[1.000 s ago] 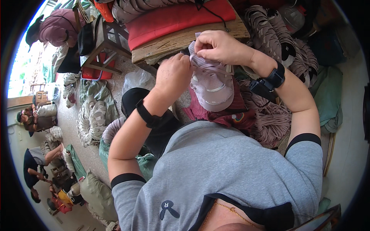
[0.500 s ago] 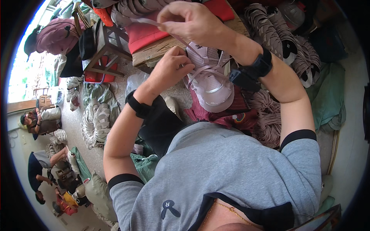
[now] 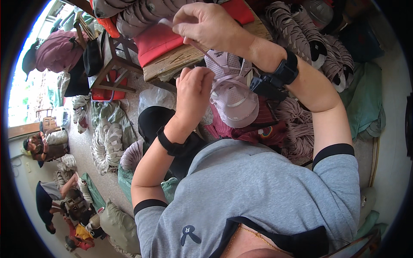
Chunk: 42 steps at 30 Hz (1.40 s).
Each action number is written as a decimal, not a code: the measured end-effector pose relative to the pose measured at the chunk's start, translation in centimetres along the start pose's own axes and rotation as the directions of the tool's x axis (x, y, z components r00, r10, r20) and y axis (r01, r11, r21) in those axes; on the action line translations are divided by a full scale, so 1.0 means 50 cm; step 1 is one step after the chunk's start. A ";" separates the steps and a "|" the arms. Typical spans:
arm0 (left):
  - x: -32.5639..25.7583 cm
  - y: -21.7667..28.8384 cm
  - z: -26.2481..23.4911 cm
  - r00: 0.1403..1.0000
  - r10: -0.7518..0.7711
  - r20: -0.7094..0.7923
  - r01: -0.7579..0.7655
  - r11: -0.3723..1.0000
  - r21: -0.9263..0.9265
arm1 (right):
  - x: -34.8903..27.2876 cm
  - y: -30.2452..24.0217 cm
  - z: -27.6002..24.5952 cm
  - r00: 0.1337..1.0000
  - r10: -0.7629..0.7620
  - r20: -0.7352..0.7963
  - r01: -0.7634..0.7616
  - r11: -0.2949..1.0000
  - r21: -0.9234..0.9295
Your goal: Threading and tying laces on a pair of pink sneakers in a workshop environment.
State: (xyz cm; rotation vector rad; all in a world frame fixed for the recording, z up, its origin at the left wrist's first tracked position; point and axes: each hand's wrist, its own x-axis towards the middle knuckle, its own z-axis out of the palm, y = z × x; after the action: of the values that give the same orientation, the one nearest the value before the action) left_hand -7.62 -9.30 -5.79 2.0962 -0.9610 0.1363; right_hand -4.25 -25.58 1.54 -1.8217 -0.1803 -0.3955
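Observation:
A pale pink shoe upper (image 3: pixel 237 112) with a flat lace crossing it lies over my lap, toe toward me. My right hand (image 3: pixel 213 26) is raised above its far end, thumb and fingers pinched on the pale pink lace (image 3: pixel 201 48). A lace end sticks out left of those fingertips. My left hand (image 3: pixel 193 92) is beside the shoe's left edge, closed with fingers curled. Whatever those fingers grip is hidden.
Ahead, a wooden bench (image 3: pixel 172 64) bears a red cloth (image 3: pixel 157 41) and stacked shoe uppers (image 3: pixel 150 15). Bundled laces (image 3: pixel 297 124) lie right of my lap. More stacked uppers (image 3: pixel 288 28) stand far right. At left are a stool (image 3: pixel 114 60), a red basket (image 3: pixel 109 88) and people working.
My left hand has turned more upright, its fingers curling in beside the shoe. My right hand keeps its pinch on the lace. The whole view has shifted slightly.

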 end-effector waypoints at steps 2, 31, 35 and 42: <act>0.002 -0.001 0.003 0.999 -0.052 -0.003 0.052 0.997 -0.052 | -0.005 0.002 -0.001 0.996 -0.087 -0.002 0.086 0.993 -0.075; 0.028 0.022 0.053 0.999 -0.014 -0.049 0.022 0.987 0.159 | -0.259 0.085 -0.073 0.953 -0.226 0.199 0.282 0.439 -0.853; 0.022 0.017 0.048 0.998 0.012 -0.066 0.010 0.945 0.327 | -0.256 0.088 -0.058 0.981 -0.168 0.093 0.164 0.483 -0.860; 0.016 0.007 0.082 0.990 -0.092 -0.108 0.113 0.971 0.210 | -0.234 0.096 -0.073 0.991 -0.057 0.118 0.128 0.600 -0.790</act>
State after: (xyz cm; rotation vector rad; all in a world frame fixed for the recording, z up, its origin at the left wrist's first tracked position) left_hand -8.19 -12.82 -7.98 2.3101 -0.8072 0.2984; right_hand -14.23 -29.51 -6.09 -2.7460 -0.1653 -0.5272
